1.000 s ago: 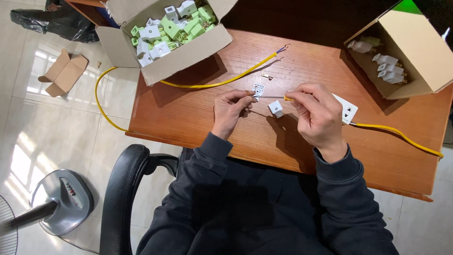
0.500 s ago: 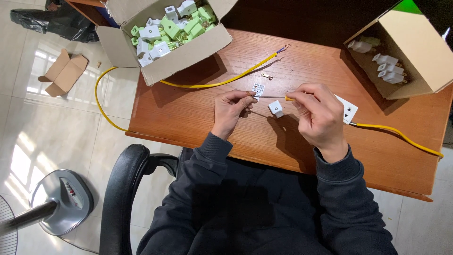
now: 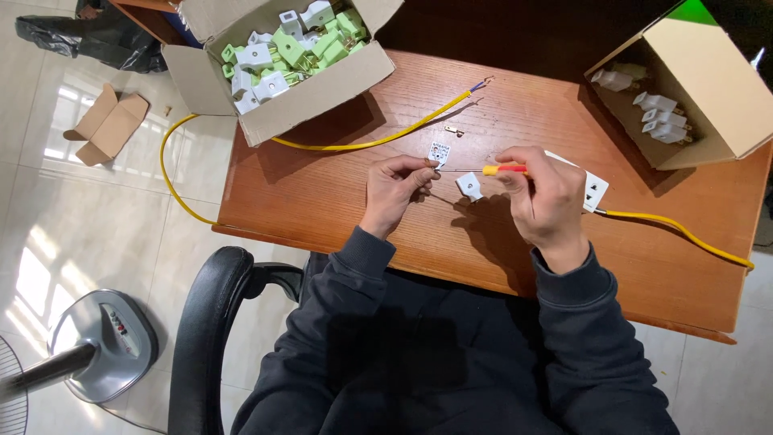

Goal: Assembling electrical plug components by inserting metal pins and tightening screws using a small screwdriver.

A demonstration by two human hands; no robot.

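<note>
Hands [image 3: 394, 187] [image 3: 543, 197] gripping slim yellow-handled screwdriver [image 3: 475, 170], small white plastic plug part [image 3: 469, 187] beneath, wooden desk [image 3: 322, 185].

Grained, satin-finished wooden table [image 3: 322, 185], matt cardboard boxes [image 3: 322, 89], glossy yellow plastic-sheathed cable [image 3: 362, 145], smooth white plastic plug part [image 3: 469, 187].

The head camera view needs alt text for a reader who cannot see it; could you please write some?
Seen from above, a seated person's right hand holds a small screwdriver whose tip meets the pinched fingers of the left hand over a wooden desk. A white plug part lies between the hands, a yellow cable crosses the desk, and two cardboard boxes of plug parts sit at the far corners.
</note>
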